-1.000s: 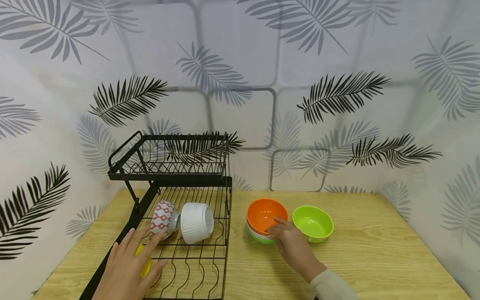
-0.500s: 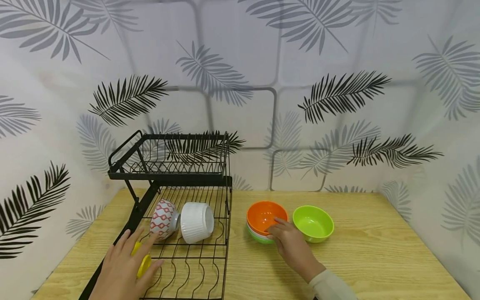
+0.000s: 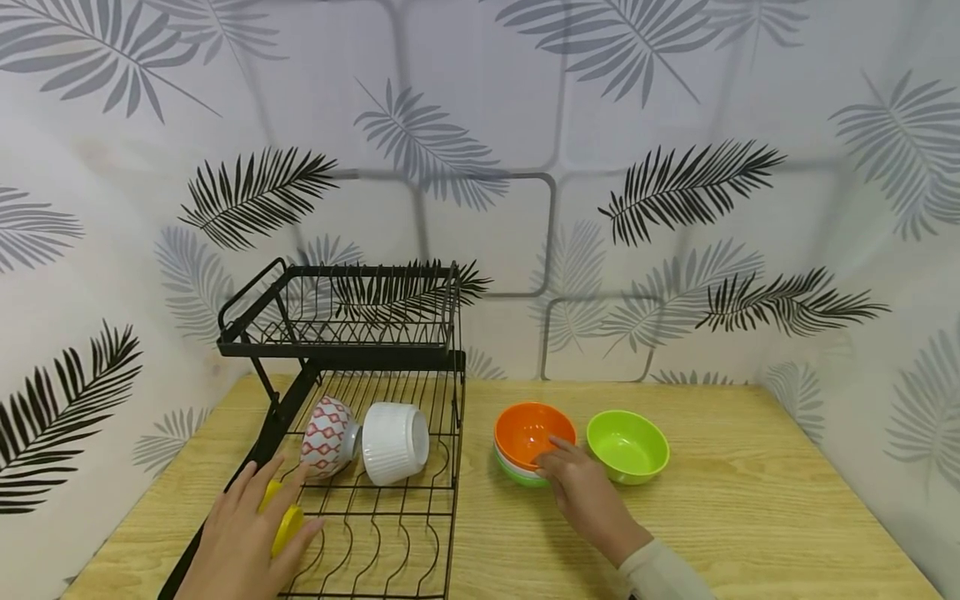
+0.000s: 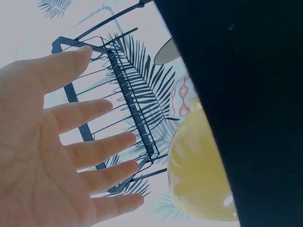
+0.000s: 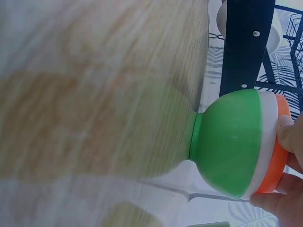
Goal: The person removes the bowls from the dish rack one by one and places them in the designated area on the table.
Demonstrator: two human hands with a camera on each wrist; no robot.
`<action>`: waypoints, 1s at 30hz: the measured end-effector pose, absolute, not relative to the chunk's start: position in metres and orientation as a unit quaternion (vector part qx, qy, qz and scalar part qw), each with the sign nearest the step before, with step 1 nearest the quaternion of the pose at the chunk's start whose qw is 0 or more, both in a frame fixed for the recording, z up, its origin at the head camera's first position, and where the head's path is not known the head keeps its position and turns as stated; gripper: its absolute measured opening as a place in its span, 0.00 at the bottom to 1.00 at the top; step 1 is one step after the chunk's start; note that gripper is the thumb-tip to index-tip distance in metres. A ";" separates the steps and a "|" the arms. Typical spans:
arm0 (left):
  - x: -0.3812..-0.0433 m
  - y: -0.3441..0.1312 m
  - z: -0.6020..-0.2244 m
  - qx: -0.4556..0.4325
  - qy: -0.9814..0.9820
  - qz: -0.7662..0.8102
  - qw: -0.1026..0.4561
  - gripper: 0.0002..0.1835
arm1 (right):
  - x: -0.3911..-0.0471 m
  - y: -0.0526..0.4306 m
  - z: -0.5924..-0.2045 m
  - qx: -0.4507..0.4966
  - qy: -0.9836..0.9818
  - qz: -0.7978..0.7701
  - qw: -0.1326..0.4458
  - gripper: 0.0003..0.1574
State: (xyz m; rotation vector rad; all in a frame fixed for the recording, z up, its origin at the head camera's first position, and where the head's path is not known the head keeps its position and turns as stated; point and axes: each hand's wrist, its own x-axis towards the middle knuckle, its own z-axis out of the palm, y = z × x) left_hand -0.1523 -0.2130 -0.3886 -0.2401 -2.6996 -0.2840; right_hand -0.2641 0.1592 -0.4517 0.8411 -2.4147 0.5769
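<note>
My right hand (image 3: pixel 592 504) pinches the near rim of an orange bowl (image 3: pixel 525 429), the top one of a stack. In the right wrist view a white bowl (image 5: pixel 266 142) shows as a band beneath it, and a green bowl (image 5: pixel 229 142) forms the base on the table. My left hand (image 3: pixel 243 533) is spread, fingers straight, over the front left of the dish rack. Partly behind those fingers sits a yellow bowl (image 3: pixel 288 529) on its side; in the left wrist view the palm (image 4: pixel 38 156) is apart from it.
The black two-tier dish rack (image 3: pixel 337 354) stands on the left of the wooden table (image 3: pixel 750 517). A red-patterned bowl (image 3: pixel 326 437) and a ribbed white bowl (image 3: pixel 393 446) lie tipped on its lower tier. Right of the stack stands a lime-green bowl (image 3: pixel 626 446).
The orange bowl's far rim has sunk slightly onto the stack, with my right hand still at its near rim. My left hand has shifted a little left, uncovering more of the yellow bowl.
</note>
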 end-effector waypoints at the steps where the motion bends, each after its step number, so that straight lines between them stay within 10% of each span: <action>1: -0.152 -0.213 -0.389 -0.083 -0.971 -0.102 0.202 0.34 | -0.264 0.159 -0.451 0.309 -0.892 0.212 0.254 0.06; 30: -0.153 -0.220 -0.392 -0.071 -0.979 -0.089 0.170 0.39 | -0.256 0.158 -0.449 0.277 -0.917 0.191 0.213 0.10</action>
